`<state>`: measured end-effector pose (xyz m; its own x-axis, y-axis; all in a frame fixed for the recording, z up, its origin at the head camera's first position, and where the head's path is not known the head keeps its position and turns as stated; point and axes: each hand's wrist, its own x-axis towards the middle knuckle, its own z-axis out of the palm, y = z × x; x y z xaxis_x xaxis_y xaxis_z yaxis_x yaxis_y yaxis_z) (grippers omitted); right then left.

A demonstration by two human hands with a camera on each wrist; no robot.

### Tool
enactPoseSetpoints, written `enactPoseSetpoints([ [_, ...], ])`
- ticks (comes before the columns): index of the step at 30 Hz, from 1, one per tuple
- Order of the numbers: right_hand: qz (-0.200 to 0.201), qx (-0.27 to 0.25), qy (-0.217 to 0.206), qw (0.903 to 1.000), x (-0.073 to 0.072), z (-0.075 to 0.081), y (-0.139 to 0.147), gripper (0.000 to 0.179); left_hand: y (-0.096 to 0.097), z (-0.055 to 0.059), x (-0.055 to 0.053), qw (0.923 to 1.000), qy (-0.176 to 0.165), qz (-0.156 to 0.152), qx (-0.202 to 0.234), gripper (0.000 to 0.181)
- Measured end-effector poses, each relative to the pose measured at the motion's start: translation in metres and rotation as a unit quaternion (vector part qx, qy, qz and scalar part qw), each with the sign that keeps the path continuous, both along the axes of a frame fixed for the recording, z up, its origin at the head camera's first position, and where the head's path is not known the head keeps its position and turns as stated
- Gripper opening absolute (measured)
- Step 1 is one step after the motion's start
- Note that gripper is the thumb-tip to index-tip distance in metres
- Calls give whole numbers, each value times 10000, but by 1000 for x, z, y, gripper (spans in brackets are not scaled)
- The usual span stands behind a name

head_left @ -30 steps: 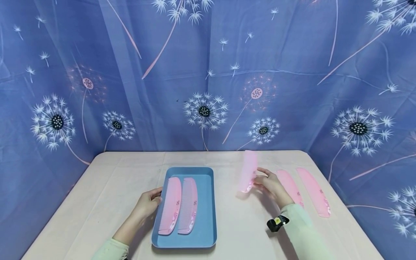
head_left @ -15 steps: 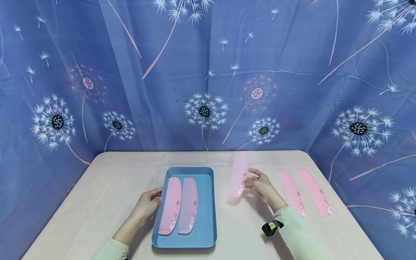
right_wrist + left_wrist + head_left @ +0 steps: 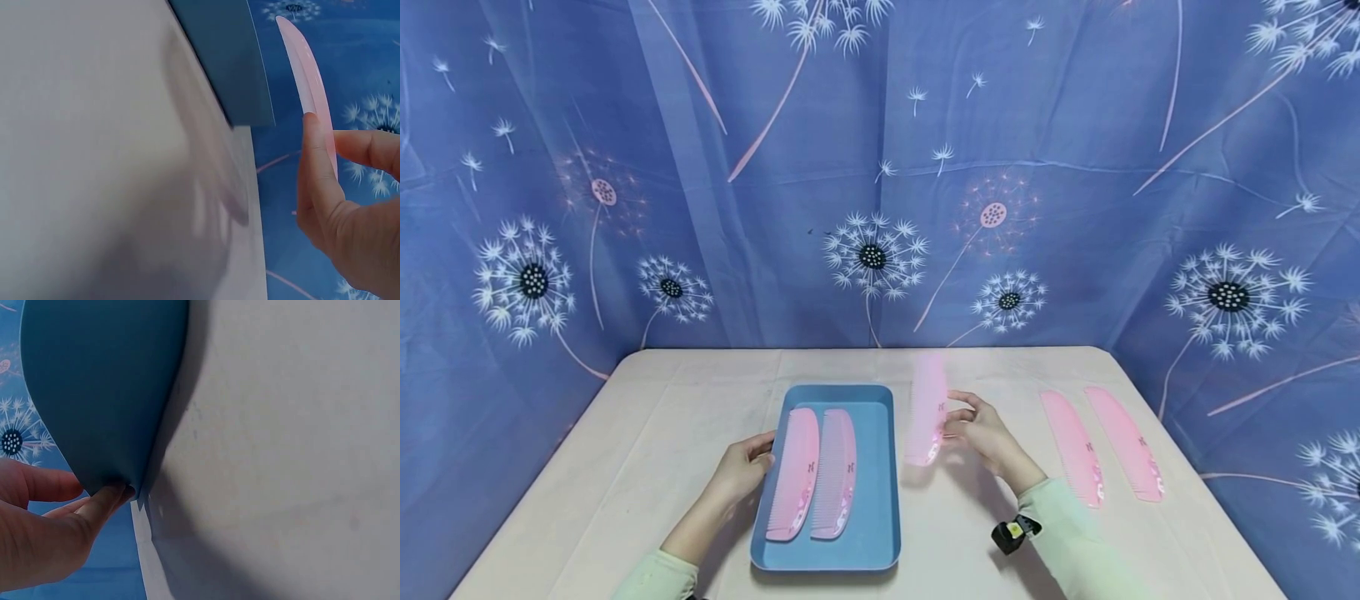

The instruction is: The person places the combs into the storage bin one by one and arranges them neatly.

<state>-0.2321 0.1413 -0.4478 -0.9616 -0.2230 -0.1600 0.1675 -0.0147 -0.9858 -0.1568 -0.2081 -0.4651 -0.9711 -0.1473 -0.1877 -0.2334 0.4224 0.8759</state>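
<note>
A pink comb (image 3: 929,408) is pinched in my right hand (image 3: 987,433), raised over the table just right of the blue tray (image 3: 874,492). In the right wrist view that comb (image 3: 312,81) stands on edge between thumb and fingers, apart from the tray wall (image 3: 234,69). Two pink combs, the left one (image 3: 793,475) and the right one (image 3: 834,475), lie side by side in the tray's left part. My left hand (image 3: 741,473) grips the tray's left edge, and the left wrist view shows its fingers (image 3: 100,506) on the tray wall (image 3: 103,394).
Two more pink combs, a nearer one (image 3: 1072,450) and a farther one (image 3: 1125,446), lie at the table's right side. A pale cloth covers the table (image 3: 677,392). Behind and beside it hangs a blue dandelion-print curtain (image 3: 760,275).
My right hand has carried the comb leftward, closer to the tray. The two combs on the right are now fully uncovered by the arm. My left hand and the tray stay put.
</note>
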Motion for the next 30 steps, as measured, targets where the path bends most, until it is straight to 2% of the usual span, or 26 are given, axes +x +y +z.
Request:
enactPoseSetpoints([
  [19, 697, -157, 159, 9973, 15, 6, -32, 64, 0, -1, 0, 10000, 35, 33, 54, 43],
  [30, 879, -283, 160, 9956, 20, 9, -54, 64, -1, 0, 1, 9999, 104, -20, 63, 42],
])
